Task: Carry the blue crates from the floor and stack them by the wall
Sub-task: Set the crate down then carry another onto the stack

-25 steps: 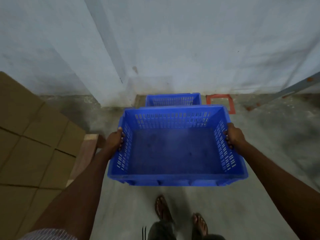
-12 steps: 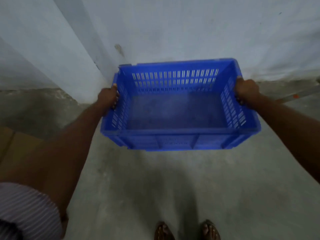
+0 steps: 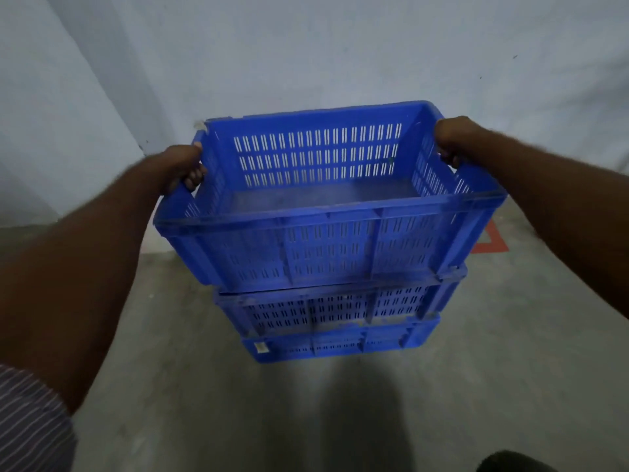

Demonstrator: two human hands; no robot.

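Observation:
I hold an empty blue slotted crate (image 3: 326, 240) by its two short sides. My left hand (image 3: 183, 168) grips the left handle and my right hand (image 3: 454, 139) grips the right handle. The crate sits on or just above a stack of two more blue crates: a middle crate (image 3: 337, 310) and a bottom crate (image 3: 340, 344) on the concrete floor by the white wall (image 3: 340, 46). Whether the held crate rests fully on the stack I cannot tell.
A red floor marking (image 3: 492, 241) shows to the right of the stack. A wall corner (image 3: 112, 107) juts out at the left. Grey concrete floor (image 3: 221, 403) lies in front of the stack.
I have walked up to the wall. The crate moved forward and now stands over the stack of two crates, which came into view beneath it.

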